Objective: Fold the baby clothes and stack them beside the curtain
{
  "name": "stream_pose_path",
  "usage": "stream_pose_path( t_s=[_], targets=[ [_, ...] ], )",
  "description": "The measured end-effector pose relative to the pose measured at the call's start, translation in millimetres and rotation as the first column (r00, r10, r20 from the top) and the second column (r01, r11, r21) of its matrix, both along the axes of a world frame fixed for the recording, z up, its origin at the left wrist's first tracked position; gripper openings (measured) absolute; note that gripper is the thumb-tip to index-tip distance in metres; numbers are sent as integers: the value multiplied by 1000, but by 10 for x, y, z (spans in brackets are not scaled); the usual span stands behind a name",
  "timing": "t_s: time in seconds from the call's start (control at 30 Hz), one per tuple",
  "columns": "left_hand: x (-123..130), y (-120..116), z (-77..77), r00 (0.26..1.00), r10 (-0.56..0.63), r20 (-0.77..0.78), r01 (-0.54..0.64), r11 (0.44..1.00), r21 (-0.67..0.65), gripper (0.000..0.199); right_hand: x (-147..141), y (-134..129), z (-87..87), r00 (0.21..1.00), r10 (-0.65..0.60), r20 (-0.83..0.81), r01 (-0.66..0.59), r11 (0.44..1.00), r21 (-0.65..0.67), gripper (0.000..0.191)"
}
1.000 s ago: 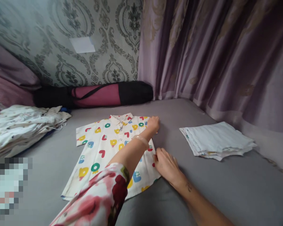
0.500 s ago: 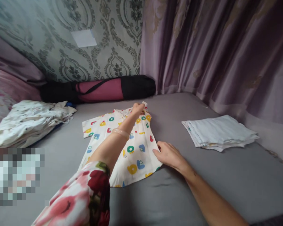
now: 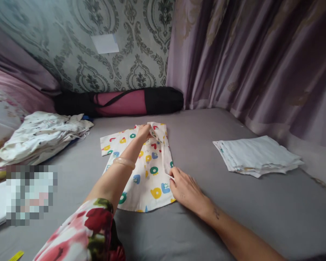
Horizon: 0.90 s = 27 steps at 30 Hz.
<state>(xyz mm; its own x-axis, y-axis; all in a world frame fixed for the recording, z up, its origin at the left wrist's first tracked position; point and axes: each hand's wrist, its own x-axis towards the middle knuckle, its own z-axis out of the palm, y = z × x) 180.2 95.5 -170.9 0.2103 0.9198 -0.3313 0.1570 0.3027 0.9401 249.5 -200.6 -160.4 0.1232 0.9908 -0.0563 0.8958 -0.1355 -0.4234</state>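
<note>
A small white shirt (image 3: 141,185) printed with colourful letters lies on the grey bed sheet (image 3: 195,141), its left sleeve spread out. My left hand (image 3: 144,131), with a pale bangle on the wrist, is closed on the shirt near the collar; the fingertips are partly hidden. My right hand (image 3: 182,183) pinches the shirt's right side edge, low down, and turns it inward. A narrow fold runs along that side between my two hands.
A stack of folded white clothes (image 3: 258,156) lies to the right. On the left are a heap of white patterned clothes (image 3: 43,136) and a pixelated white object (image 3: 0,203). A long black and maroon bag (image 3: 122,102) lies along the wall, beside the purple curtain (image 3: 212,54).
My left hand has moved left with the shirt's right shoulder, folding it inward. My right hand has shifted slightly left, bringing the side edge over the shirt. The camera view has turned a little.
</note>
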Motion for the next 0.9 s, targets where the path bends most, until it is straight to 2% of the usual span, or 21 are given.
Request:
stream_pose_path(
  t_s=[0.1,0.2,0.27,0.33,0.47,0.53,0.57,0.63,0.7,0.77,0.83,0.9],
  targets=[
    [-144,-16,-83,998,57,-10,-57,998,-8,9,-73,-38,3,997,76,25,-77,997,4,18],
    [-244,-67,-141,997,77,-27,-78,996,-33,18,-104,-59,8,988,152,35,-152,988,-4,18],
    [-284,-111,-165,995,49,-81,-48,999,19,27,-104,-60,23,983,180,24,-179,984,-6,11],
    [-310,-154,-186,988,24,-150,-8,994,106,34,-89,-52,54,981,194,-17,-194,981,-6,15],
    [-365,-207,-235,976,-26,-216,81,965,250,57,-7,-12,128,932,263,-250,-275,962,-10,23],
    [-415,-220,-250,950,-55,-306,183,896,405,59,66,45,129,885,283,-369,-311,950,-17,24],
    [-447,-231,-251,931,-44,-363,234,835,498,57,111,92,116,875,277,-396,-307,952,-12,25],
    [-522,-277,-232,891,33,-453,305,694,652,50,213,235,64,893,251,-374,-260,965,27,27],
    [-594,-384,-190,858,99,-504,365,573,734,43,320,451,-8,927,235,-291,-213,971,105,28],
    [-646,-571,-139,829,73,-554,454,490,744,35,416,732,-89,950,235,-204,-199,963,179,31],
    [-673,-836,-95,787,-36,-616,575,406,711,27,484,1055,-177,969,217,-115,-188,957,222,37],
    [-686,-1153,-67,713,-164,-682,694,303,653,23,508,1387,-268,984,180,-7,-175,960,218,44]
  ],
)
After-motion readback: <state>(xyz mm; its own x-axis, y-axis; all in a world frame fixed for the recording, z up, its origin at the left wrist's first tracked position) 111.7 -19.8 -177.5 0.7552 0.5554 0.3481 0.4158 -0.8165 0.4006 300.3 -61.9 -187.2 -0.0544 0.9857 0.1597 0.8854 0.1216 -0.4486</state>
